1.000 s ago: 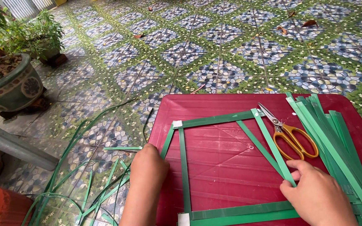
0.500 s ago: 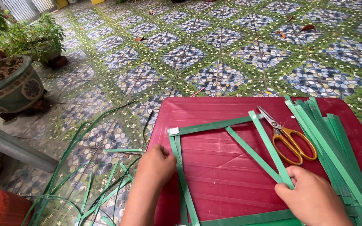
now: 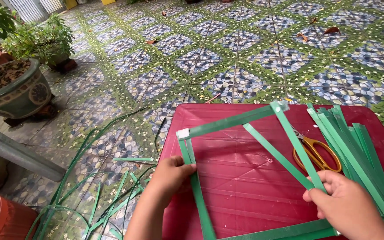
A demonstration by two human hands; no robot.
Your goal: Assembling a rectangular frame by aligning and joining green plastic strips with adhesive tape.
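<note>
Currently left hand pinches the green strap frame on its left side, right hand closed on the right strip, frame mid-frame over the red table. Risk: taped corner may peel if twisted.

Scissors, strip pile rightward

One head cam, looks down and fwd, close over red table, tiled floor beyond
</note>
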